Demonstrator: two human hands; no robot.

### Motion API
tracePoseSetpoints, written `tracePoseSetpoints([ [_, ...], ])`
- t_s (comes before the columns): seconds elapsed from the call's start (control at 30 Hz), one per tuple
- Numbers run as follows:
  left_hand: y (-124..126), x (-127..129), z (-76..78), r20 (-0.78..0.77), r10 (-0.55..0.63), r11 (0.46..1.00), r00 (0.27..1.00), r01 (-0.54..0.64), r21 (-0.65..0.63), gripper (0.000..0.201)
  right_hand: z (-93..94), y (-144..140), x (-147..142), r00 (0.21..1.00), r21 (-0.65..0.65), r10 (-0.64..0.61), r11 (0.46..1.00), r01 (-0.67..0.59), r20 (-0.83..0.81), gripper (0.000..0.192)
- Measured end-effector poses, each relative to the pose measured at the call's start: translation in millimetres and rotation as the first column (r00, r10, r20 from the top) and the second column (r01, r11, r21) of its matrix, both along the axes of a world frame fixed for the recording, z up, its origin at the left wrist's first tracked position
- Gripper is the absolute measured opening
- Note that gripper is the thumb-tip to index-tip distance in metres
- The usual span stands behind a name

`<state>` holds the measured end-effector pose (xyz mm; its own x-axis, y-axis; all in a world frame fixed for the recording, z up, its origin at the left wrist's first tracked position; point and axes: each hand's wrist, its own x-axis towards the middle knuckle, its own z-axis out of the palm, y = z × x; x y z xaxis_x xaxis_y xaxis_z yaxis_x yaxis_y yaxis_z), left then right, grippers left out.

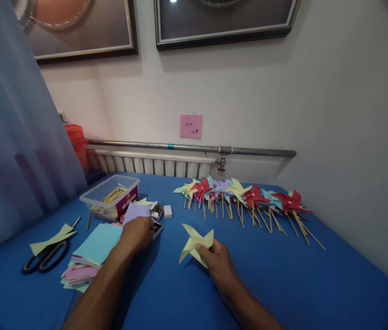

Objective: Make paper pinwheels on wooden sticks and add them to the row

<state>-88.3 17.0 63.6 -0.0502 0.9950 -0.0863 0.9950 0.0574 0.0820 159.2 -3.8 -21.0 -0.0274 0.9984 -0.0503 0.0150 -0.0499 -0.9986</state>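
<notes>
Between the thumb and fingers of my right hand [218, 263] is a pale yellow paper pinwheel [194, 244], its blades folded and no stick on it. My left hand [138, 234] reaches into a small open box [158, 230] of dark, tiny pieces; its fingers are curled together, and the tips are hidden, so what they pinch does not show. Just behind it stands a second small open box [157, 211] with similar pieces. Beside my left forearm lies a stack of coloured paper squares [99, 243], light blue on top. A purple paper sheet [135, 211] rests behind the hand.
Finished pinwheels on sticks [238, 195] lie in a row at the back right. A clear plastic tub [92, 199] holds wooden sticks. Black-handled scissors [54, 256] lie at left under yellow paper scraps [51, 239]. A small white box [168, 211] stands near the open boxes.
</notes>
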Motion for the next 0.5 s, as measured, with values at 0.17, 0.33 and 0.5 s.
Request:
tracePoseSetpoints([
  [0.17,2.6,-1.1,-2.0,0.013,0.018,1.000,1.000,-0.017,-0.025,0.026,0.1,0.1,1.1,0.999,-0.001,-0.008,1.000,0.008,0.035,0.051],
  [0.33,3.4,-1.7,-2.6,-0.002,0.026,0.999,1.000,-0.026,-0.039,0.024,4.1,-1.6,1.2,0.999,0.007,-0.006,1.000,0.006,0.034,0.048],
  [0.5,3.8,0.3,-5.0,-0.026,0.043,0.999,0.999,-0.044,-0.023,0.031,3.0,0.2,-0.6,1.000,-0.010,-0.013,1.000,0.013,0.016,0.051],
])
